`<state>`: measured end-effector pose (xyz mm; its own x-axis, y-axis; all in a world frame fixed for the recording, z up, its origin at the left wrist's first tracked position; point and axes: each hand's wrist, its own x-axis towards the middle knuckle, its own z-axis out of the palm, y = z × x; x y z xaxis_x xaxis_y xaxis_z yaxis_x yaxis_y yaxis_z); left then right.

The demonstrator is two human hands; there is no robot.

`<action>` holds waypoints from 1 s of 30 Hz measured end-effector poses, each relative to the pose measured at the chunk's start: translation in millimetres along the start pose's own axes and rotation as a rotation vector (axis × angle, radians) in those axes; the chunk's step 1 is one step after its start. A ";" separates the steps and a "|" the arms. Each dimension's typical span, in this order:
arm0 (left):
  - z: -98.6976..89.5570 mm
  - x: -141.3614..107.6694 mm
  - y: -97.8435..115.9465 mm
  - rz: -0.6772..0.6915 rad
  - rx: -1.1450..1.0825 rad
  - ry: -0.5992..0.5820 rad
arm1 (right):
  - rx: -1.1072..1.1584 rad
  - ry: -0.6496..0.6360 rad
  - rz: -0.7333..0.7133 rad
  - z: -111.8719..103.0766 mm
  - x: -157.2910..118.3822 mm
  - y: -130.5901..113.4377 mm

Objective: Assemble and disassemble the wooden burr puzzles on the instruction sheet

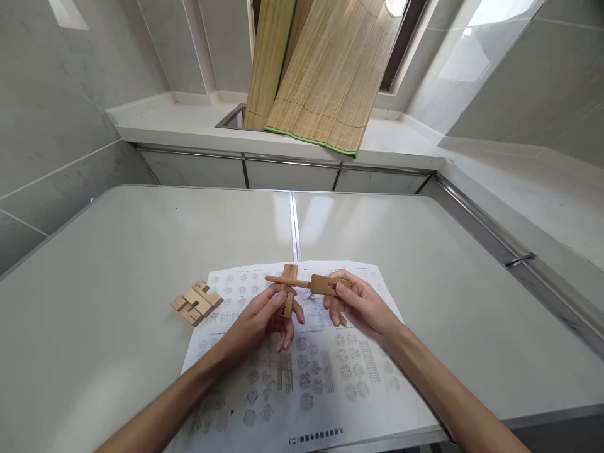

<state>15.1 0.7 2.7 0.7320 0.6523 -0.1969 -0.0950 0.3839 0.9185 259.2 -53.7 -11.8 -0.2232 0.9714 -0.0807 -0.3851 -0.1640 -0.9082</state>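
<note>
Over a printed sheet (302, 377), my left hand (271, 311) is closed on a notched wooden puzzle piece (287, 308), which stands nearly upright between thumb and fingers. My right hand (356, 296) pinches a second wooden puzzle piece (323, 285), a slotted block with a long thin stem pointing left. That stem lies across the first piece; whether it sits in its notch I cannot tell. To the left, several more wooden puzzle pieces (197, 302) lie grouped on the table, partly by the sheet's edge. My fingers hide parts of both held pieces.
The sheet of small diagrams lies on a pale table (117, 264) with a metal seam (294, 226) down its middle. Beyond are a white counter (174, 126), a sink edge (231, 116) and a hanging bamboo mat (325, 82). A metal rail (481, 217) runs along the right.
</note>
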 end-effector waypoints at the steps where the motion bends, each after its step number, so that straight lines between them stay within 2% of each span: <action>1: 1.3 -0.4 -0.2 -0.004 -0.017 -0.020 | 0.013 -0.007 0.007 1.7 -0.1 0.4; 9: 7.0 -2.7 -4.7 -0.066 -0.100 -0.121 | -0.007 -0.037 -0.015 10.4 3.1 8.7; 15: 8.7 -2.1 -4.3 -0.143 -0.041 -0.226 | -0.067 -0.080 -0.010 13.9 3.7 9.7; 20: 9.3 -1.4 -3.9 -0.168 -0.007 -0.241 | -0.083 -0.067 -0.004 12.8 2.3 8.3; 26: 8.3 -2.6 -2.5 -0.153 0.050 -0.305 | -0.045 -0.038 0.075 7.0 1.1 7.3; 30: 7.2 -3.5 -2.8 -0.163 0.038 -0.297 | -0.056 -0.046 0.084 6.4 1.3 7.0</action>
<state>17.6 -7.3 3.3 0.9007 0.3628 -0.2390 0.0611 0.4390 0.8964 250.5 -54.7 -15.6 -0.2938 0.9456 -0.1400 -0.3130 -0.2335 -0.9206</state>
